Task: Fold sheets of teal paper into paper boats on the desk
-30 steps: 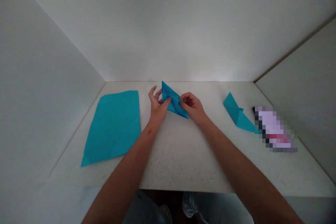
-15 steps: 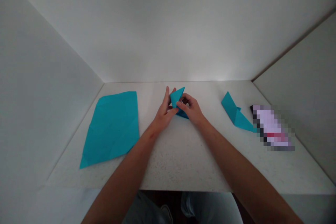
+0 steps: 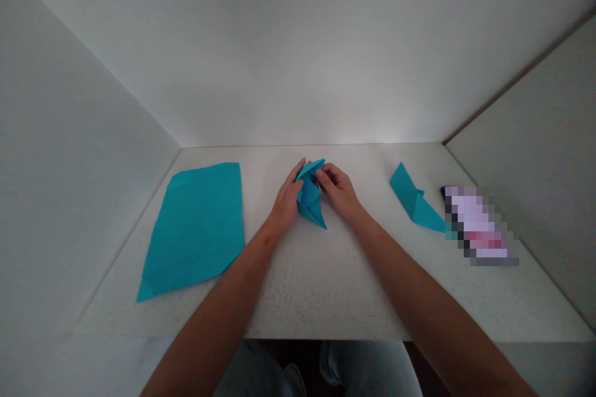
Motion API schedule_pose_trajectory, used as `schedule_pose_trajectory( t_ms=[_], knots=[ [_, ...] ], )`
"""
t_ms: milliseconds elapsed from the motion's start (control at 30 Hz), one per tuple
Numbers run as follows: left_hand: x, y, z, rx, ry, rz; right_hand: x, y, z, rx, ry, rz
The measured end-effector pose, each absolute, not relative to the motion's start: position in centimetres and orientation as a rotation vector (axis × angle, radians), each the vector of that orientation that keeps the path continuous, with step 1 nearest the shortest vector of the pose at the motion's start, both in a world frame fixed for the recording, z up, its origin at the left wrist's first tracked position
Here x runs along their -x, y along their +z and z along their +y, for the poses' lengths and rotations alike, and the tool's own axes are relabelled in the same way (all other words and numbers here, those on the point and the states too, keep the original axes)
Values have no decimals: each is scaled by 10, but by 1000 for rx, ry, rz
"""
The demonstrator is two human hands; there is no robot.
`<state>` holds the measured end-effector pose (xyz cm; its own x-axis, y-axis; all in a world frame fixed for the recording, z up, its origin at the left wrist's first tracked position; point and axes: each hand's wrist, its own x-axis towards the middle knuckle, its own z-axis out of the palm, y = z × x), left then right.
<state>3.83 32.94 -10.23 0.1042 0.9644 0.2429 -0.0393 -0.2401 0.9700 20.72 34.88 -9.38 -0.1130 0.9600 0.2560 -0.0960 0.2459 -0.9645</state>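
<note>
Between my hands sits a folded piece of turquoise paper point(image 3: 309, 198), its pointed tip resting on the white counter point(image 3: 326, 273). My left hand point(image 3: 285, 198) grips it from the left side. My right hand point(image 3: 338, 191) pinches its top from the right, and the fingers of both hands nearly meet there. Part of the fold is hidden behind my fingers. To the left lies a large, creased, flat sheet of the same turquoise paper point(image 3: 193, 229).
Another folded turquoise paper piece point(image 3: 413, 200) lies at the right, touching a pixelated, blurred object point(image 3: 477, 226) with a dark edge. White walls point(image 3: 298, 43) rise behind and beside the counter. My knees show below its front edge.
The paper has turned, its point now facing down toward me and resting on the counter. Both hands have closed in around it. The view has shifted slightly.
</note>
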Motion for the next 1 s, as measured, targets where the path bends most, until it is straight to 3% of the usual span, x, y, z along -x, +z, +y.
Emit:
schedule_pose_trajectory(
  t_ms=[500,1000],
  knots=[
    [-36,-99,341,-1265,1465,1269,-214,-92,356,799,1309,-1098],
    [-32,-96,337,-1258,1298,1249,-233,-98,366,790,1351,-741]
  ],
)
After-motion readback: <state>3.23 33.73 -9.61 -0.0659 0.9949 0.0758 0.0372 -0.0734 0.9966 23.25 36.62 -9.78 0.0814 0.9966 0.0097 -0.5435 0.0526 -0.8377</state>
